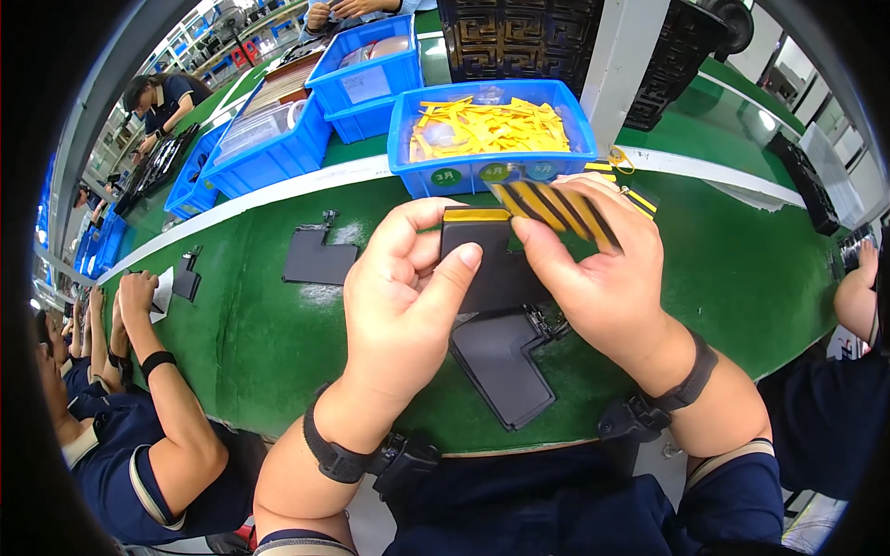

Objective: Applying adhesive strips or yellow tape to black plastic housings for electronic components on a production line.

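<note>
My left hand (pixel 397 287) is closed around a flat black piece (pixel 489 269), its thumb pressed on the face. A yellow strip (pixel 476 214) lies along that piece's top edge. Between the thumb and fingers of my right hand (pixel 612 278) is a black-and-yellow striped sheet (pixel 556 211), slightly blurred, close to the right end of the yellow strip. Below both hands, a flat L-shaped black part (pixel 505 366) with a short cable at its inner corner rests on the green table (pixel 728 278). A similar L-shaped part (pixel 318 257) lies beyond my left hand.
Past my hands stands a blue bin (pixel 408 153) of yellow strips (pixel 501 125). More blue bins (pixel 269 148) are at the far left. A white post (pixel 623 65) rises behind. Co-workers' arms (pixel 181 389) are at the left; another person's hand (pixel 862 273) is at the right.
</note>
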